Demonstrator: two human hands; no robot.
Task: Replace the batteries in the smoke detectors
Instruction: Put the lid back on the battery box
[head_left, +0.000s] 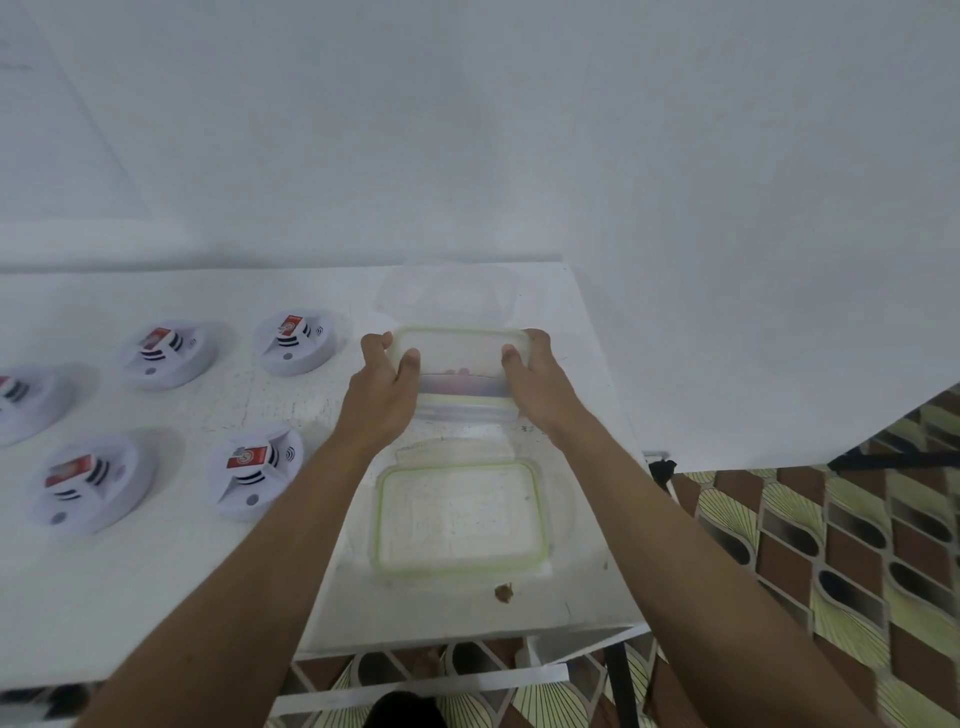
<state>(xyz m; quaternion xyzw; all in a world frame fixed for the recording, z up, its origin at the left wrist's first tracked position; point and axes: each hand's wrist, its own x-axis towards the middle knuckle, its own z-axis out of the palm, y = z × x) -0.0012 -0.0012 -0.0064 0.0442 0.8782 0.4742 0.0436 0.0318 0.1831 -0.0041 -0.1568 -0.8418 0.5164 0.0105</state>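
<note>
Plain indoor room, white wall (467, 130), white table (156, 597), patterned tiled floor (831, 545)

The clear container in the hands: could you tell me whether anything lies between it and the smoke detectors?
Nothing visible does. The left hand and right hand grip the container; only bare table separates it from the nearest smoke detector.

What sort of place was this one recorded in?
Probably a staged indoor workstation, perhaps in a home: a white table against a plain white backdrop, smoke detectors laid out in rows on it, and patterned floor tiles beside it.
</note>
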